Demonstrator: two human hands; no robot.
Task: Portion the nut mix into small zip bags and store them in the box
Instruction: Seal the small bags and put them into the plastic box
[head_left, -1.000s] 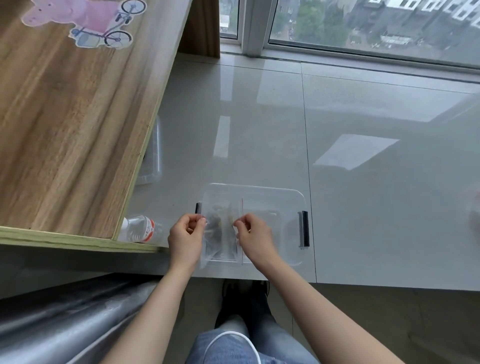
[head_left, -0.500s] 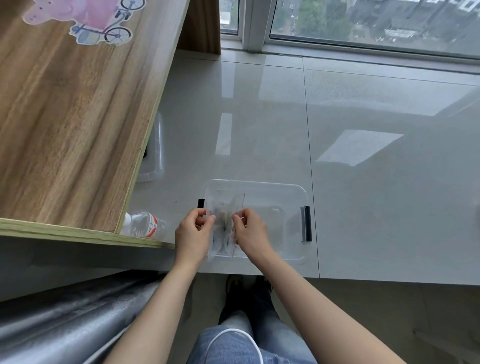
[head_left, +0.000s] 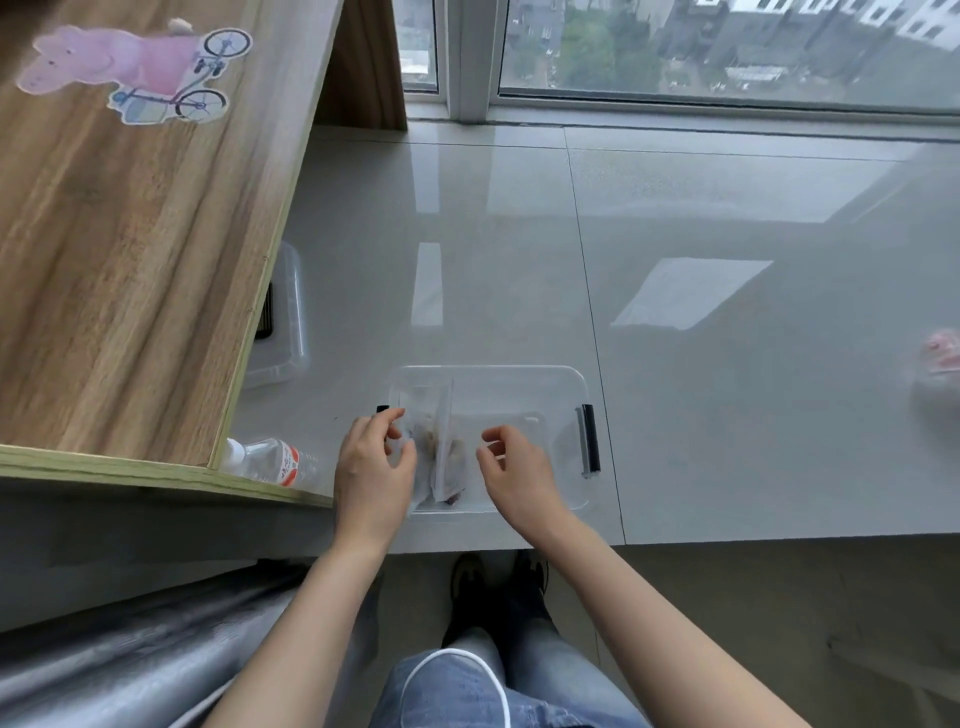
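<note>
Now apart: right hand (head_left: 511, 470) drawn away to the right of the zip bags (head_left: 439, 452), fingers loosely curled and holding nothing, where half a second ago both hands pinched the bag tops close together. Left hand (head_left: 371, 467) still at the left edge of the bags, thumb and fingers bent near the plastic; whether pinching it or only touching, cannot tell. Bags standing upright inside the clear box (head_left: 519, 379), toward its left end, with brown nut mix dimly visible low inside them. Box in the same place on the pale sill (head_left: 727, 415), near its front edge, black handle (head_left: 589, 439) on its right end. Left handle mostly hidden behind the left hand, only a dark tip showing.

Hard to make out: number of bags, since the clear film overlaps and blurs; whether their seals are closed. Second clear container (head_left: 288, 317) half hidden under the wooden desk (head_left: 130, 260), a plastic bottle (head_left: 275, 460) lying beside the desk's edge, its near part cut off by the board. Pink cartoon sticker (head_left: 130, 73) on the desk top. Blurred pink-and-white thing (head_left: 940, 358) cut off at the right edge, not identifiable. Below, blue jeans (head_left: 493, 691) and dark shoes (head_left: 498, 587) partly covered by the forearms.
</note>
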